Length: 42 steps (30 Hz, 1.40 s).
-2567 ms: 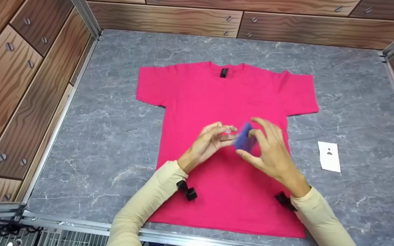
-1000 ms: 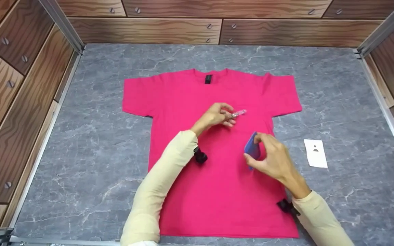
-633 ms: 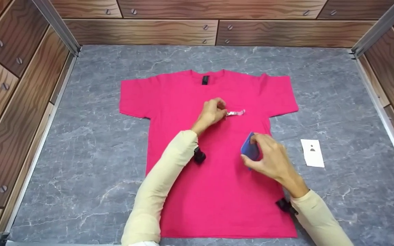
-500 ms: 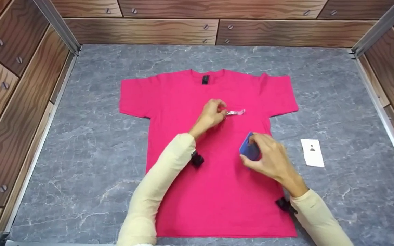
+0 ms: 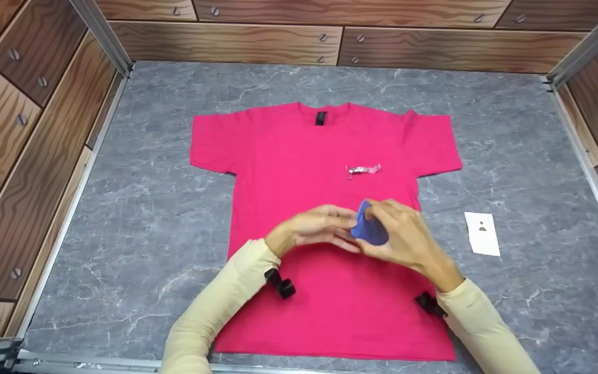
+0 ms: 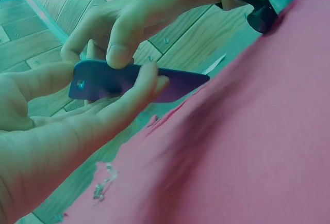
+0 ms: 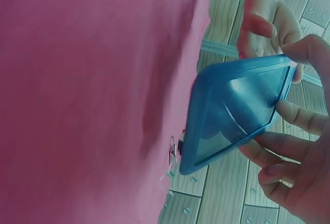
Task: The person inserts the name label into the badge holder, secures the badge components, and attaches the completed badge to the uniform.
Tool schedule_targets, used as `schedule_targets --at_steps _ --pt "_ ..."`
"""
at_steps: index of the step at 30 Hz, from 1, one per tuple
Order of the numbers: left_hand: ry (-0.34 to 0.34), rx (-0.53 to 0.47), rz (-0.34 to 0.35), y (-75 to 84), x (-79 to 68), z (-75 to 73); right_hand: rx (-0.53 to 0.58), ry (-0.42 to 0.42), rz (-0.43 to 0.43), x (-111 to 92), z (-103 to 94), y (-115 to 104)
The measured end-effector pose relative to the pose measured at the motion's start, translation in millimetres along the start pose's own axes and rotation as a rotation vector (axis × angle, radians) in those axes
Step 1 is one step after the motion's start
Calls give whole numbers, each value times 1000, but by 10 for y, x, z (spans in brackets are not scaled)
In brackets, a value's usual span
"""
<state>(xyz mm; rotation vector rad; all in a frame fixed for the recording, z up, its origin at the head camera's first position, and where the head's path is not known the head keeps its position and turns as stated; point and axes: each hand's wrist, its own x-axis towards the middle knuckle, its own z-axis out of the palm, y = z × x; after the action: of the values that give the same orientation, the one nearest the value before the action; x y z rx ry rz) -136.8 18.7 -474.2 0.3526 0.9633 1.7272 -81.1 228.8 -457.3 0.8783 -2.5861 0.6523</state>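
Observation:
A bright pink T-shirt (image 5: 288, 182) lies flat beneath both hands. My right hand (image 5: 403, 234) grips a blue badge holder (image 7: 234, 110) with a clear window, thumb and fingers at its edges. The left hand (image 5: 320, 226) meets the holder's other edge; in the left wrist view its thumb is at the end with a small hole (image 6: 81, 85) and its straight fingers lie along the face. Farther up on the shirt chest rests a silver-and-clear badge strap clip (image 5: 364, 170), apart from both hands.
To the right of the shirt a white card (image 5: 482, 234) with a small dark person icon lies on the grey marbled table (image 5: 512, 140). Wood-patterned walls (image 5: 226, 41) and metal rails (image 5: 65, 218) border the table at the back and sides.
The left hand has let go of the strap clip on the shirt's chest and come back down to the badge holder. The right hand keeps holding the holder, now tilted more.

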Motion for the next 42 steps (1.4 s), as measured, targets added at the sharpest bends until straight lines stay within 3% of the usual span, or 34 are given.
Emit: schedule_targets --at_steps 11,14,17,20,24,27,31,36,38,42 --pt "117 75 70 -96 -34 -5 -6 -116 -9 49 58 -18" --pt "151 62 106 -95 -46 -10 29 -71 42 62 39 2" --pt "206 31 167 -49 -95 -28 89 52 176 68 -11 32" --pt "270 31 240 22 -162 -49 242 131 379 72 -73 51" --pt "316 96 315 95 -224 -61 588 42 602 74 -134 44" --pt "337 160 346 118 -240 -64 759 -24 670 75 -154 35" --pt "376 215 369 116 -244 -84 798 21 668 75 -131 34" --pt "419 207 398 116 -256 -106 755 170 585 91 -107 -10" --pt "425 140 404 122 -267 -114 709 239 510 120 -130 -63" --pt "419 -89 391 135 -294 -140 553 343 355 174 -176 -154"
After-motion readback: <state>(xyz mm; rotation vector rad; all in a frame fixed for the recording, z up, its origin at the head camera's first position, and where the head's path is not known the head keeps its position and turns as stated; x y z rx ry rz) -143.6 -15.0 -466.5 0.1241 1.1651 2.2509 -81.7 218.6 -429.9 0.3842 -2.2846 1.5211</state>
